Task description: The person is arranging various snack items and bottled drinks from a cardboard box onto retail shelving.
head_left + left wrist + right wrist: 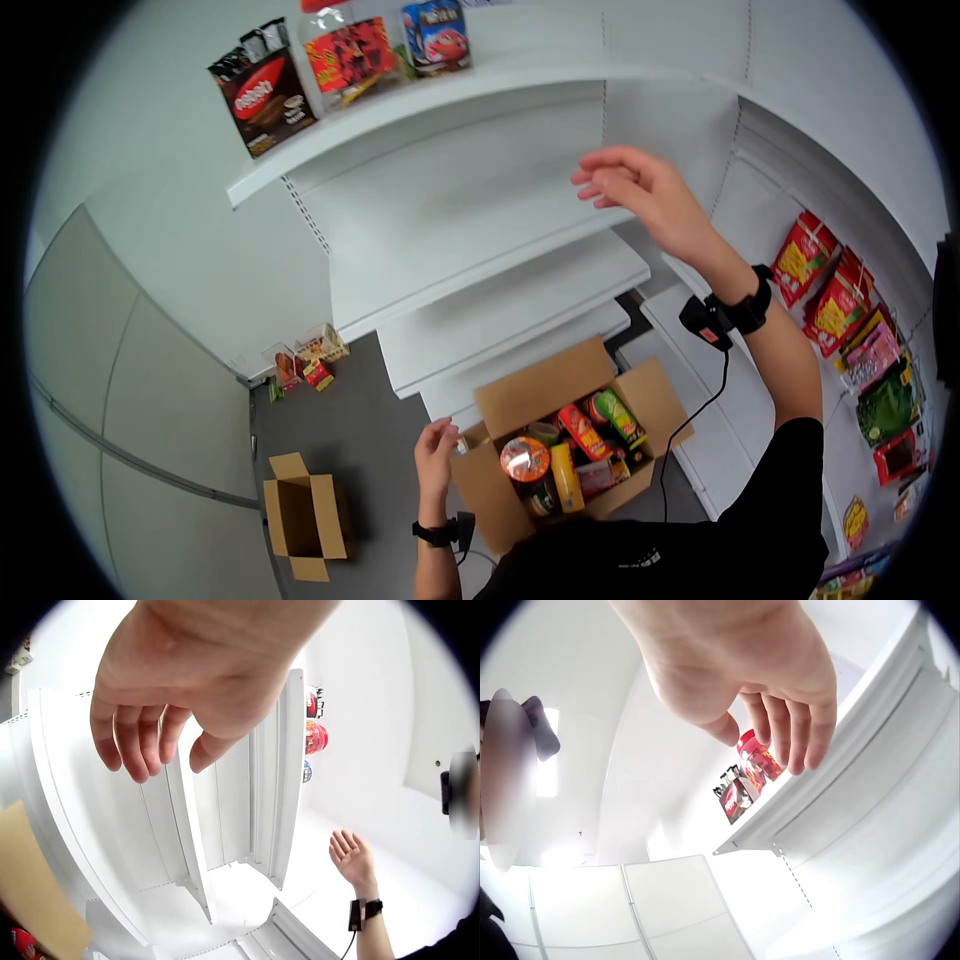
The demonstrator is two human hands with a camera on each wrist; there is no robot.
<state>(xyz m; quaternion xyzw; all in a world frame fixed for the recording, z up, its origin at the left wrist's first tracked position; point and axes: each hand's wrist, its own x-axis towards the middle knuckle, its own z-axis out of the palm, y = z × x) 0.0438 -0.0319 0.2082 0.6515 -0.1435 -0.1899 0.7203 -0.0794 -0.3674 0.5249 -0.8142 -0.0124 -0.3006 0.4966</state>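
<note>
the box [490, 500] stands open on the floor, flaps spread and mouth up. in the head view its long axis runs from lower left to upper right.

the left hand [437, 455] hangs at the box's left corner. its fingers are loosely curled, a little apart, and hold nothing. whether they touch the flap, i cannot tell.

the right hand [635, 195] is high above the box and well apart from it, in front of a white shelf [500, 255]. its fingers are relaxed, nearly straight and close together, and it is empty.

only the head view shows the packs [585, 430] inside the box and a small box [305, 515] open on the floor to its left. the left wrist view shows just a brown edge of the box below the fingers, plus the right palm from afar. the right wrist view shows snack bags [742, 791] on the top shelf, far above the box, behind the right fingertips and apart from them.
</note>
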